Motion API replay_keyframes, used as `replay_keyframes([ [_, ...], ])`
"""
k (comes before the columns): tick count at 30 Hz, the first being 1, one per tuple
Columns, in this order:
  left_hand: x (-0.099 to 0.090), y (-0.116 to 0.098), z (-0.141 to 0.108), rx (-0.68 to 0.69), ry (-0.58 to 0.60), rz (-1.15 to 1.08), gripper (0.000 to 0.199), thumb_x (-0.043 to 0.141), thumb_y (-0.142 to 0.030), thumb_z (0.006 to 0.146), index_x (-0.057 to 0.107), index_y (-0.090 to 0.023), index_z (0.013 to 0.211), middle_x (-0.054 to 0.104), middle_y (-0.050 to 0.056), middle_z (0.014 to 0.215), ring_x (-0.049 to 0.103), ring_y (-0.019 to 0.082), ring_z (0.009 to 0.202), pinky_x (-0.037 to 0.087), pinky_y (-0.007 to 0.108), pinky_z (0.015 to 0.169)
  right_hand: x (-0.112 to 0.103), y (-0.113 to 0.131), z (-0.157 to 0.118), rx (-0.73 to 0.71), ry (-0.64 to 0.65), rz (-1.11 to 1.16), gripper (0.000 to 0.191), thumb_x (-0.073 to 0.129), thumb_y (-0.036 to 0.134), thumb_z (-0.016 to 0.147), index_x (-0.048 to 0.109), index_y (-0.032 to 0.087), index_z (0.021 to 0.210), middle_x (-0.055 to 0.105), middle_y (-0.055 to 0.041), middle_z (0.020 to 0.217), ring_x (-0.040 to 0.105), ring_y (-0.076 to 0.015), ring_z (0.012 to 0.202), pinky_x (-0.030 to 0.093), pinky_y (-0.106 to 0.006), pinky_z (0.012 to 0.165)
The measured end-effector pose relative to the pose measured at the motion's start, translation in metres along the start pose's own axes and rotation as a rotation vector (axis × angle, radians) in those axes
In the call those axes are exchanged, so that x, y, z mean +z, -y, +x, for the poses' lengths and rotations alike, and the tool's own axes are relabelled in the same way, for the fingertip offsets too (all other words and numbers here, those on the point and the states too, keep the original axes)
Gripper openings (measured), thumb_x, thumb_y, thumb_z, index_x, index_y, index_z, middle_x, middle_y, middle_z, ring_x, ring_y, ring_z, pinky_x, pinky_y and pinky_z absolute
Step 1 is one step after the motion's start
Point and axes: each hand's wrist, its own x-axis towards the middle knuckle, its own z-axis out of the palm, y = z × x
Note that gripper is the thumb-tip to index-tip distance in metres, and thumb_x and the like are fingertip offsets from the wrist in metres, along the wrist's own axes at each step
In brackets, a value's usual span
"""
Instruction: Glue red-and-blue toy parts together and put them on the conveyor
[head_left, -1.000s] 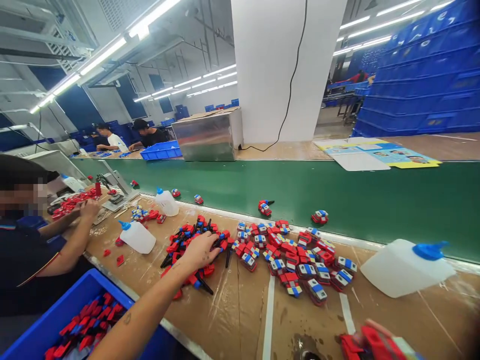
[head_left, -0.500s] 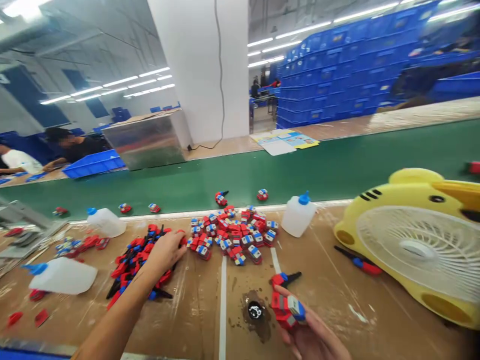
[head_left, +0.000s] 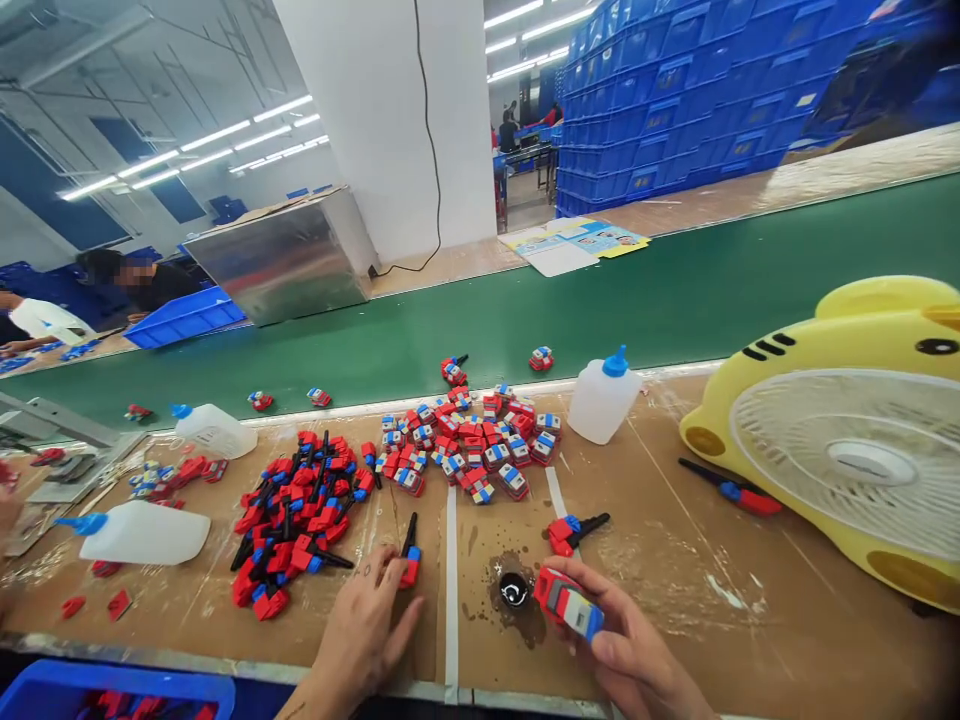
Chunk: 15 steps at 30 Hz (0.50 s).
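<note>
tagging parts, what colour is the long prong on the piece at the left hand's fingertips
The prong is black, best seen in the head view.

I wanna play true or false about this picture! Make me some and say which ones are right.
1. A small dark round thing is between the left hand and the right hand. True.
2. The right hand holds a bottle. False: it holds a red, white and blue piece.
3. The yellow fan is on the right side of the picture. True.
4. The left hand is touching the fan. False: it is right by a black-tipped piece, well away from the fan.
5. The bottle nearest the fan has a blue cap. True.
</note>
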Motion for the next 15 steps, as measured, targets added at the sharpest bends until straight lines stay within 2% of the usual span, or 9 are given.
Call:
replay_keyframes([
  [3, -0.008, -0.011, 0.022, -0.228, 0.181, -0.022, 0.035, 0.046, -0.031, 0.096, 0.059, -0.013, 0.124, 0.065, 0.017, 0.114, 0.068, 0.030, 0.100, 0.056, 0.042, 0.086, -0.003, -0.001, 0.000, -0.014, -0.036, -0.029, 0.065, 0.092, 0.046, 0.054, 0.073, 0.032, 0.115, 0.075, -0.0047, 0.114, 0.064, -0.0254, 0.104, 0.044, -0.033, 0.092],
  [7, -0.024, -0.002, 0.037, -0.301, 0.291, -0.032, 0.040, 0.050, -0.018, 0.089, 0.058, -0.008, 0.127, 0.066, 0.019, 0.113, 0.065, 0.032, 0.107, 0.052, 0.043, 0.091, -0.008, 0.002, -0.006, -0.054, -0.040, -0.100, 0.066, 0.091, 0.047, 0.056, 0.072, 0.033, 0.117, 0.074, -0.0045, 0.116, 0.064, -0.0251, 0.104, 0.044, -0.032, 0.092],
  [9, -0.038, 0.005, 0.037, -0.313, 0.329, -0.051, 0.033, 0.052, -0.016, 0.085, 0.064, -0.010, 0.116, 0.068, 0.017, 0.105, 0.066, 0.031, 0.102, 0.052, 0.041, 0.088, -0.012, 0.003, -0.010, -0.073, -0.061, -0.123, 0.065, 0.091, 0.048, 0.056, 0.072, 0.032, 0.117, 0.075, -0.0052, 0.114, 0.064, -0.0251, 0.103, 0.044, -0.032, 0.091],
  [12, -0.062, -0.002, 0.041, -0.208, 0.328, -0.195, 0.023, 0.052, -0.017, 0.085, 0.069, -0.017, 0.101, 0.066, 0.010, 0.094, 0.067, 0.026, 0.090, 0.053, 0.036, 0.082, -0.022, 0.000, -0.013, -0.087, -0.102, -0.123, 0.063, 0.090, 0.048, 0.058, 0.072, 0.032, 0.117, 0.075, -0.0057, 0.112, 0.063, -0.0253, 0.103, 0.045, -0.033, 0.090],
  [15, -0.076, -0.031, 0.052, 0.106, 0.238, -0.380, 0.034, 0.054, -0.014, 0.085, 0.064, -0.023, 0.116, 0.063, 0.009, 0.111, 0.064, 0.022, 0.099, 0.052, 0.031, 0.087, -0.030, -0.003, -0.014, -0.098, -0.122, -0.086, 0.059, 0.089, 0.046, 0.062, 0.072, 0.032, 0.117, 0.074, -0.0056, 0.112, 0.063, -0.0249, 0.103, 0.046, -0.034, 0.091],
])
